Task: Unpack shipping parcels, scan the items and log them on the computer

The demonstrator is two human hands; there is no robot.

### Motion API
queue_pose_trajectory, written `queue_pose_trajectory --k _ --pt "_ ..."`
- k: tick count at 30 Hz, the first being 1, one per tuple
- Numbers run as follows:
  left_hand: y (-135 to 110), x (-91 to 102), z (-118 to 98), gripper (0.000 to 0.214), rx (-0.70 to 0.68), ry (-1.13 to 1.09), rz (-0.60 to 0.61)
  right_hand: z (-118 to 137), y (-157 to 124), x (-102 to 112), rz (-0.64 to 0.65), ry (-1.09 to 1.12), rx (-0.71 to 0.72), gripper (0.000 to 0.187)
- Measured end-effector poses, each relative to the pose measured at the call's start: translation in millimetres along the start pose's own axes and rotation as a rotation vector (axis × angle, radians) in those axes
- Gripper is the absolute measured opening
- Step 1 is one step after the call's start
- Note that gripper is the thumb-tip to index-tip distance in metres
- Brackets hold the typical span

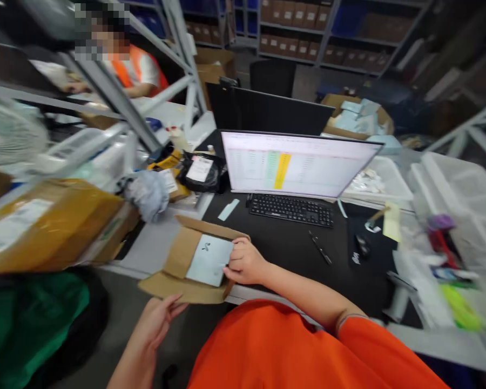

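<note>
An open brown cardboard box [179, 251] sits at the front edge of the desk, its flaps spread. Inside it lies a flat light-blue box [210, 260] with a dark handwritten mark on top. My right hand [246, 263] grips the right side of the light-blue box, fingers curled at its edge. My left hand [159, 319] pinches the near flap of the cardboard box from below left. Its fingertips are partly hidden by the flap.
Behind are a monitor [295, 167], a keyboard [291, 209], and a pen [319, 247]. A mouse [362, 246] and a scanner [400, 300] lie right. A taped parcel [65, 227] and a black bagged package [201, 172] stand left. A person in an orange vest [140, 70] sits beyond the frame.
</note>
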State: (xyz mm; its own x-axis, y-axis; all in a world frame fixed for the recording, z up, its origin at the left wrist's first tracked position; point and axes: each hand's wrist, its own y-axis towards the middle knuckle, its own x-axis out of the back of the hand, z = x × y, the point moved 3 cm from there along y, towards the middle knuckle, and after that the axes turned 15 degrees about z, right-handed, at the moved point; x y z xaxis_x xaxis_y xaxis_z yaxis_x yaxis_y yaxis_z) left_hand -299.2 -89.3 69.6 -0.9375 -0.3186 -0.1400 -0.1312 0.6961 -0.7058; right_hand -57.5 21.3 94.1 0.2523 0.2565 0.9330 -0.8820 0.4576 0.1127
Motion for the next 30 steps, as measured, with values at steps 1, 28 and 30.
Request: queue_pose_trajectory --k 1,28,30 --pt "2.6 -0.1 4.9 0.018 -0.004 0.014 -0.013 -0.3 -6.8 0.3 0.016 0.0 -0.031 0.04" --pt "36.5 -59.9 36.9 0.045 -0.208 -0.321 0.344 -60.9 -82.2 8.4 0.546 0.26 -0.613 0.149" --pt "50.0 -55.1 51.6 0.045 -0.213 -0.38 0.351 -59.3 -84.7 8.9 0.524 0.281 -0.591 0.148"
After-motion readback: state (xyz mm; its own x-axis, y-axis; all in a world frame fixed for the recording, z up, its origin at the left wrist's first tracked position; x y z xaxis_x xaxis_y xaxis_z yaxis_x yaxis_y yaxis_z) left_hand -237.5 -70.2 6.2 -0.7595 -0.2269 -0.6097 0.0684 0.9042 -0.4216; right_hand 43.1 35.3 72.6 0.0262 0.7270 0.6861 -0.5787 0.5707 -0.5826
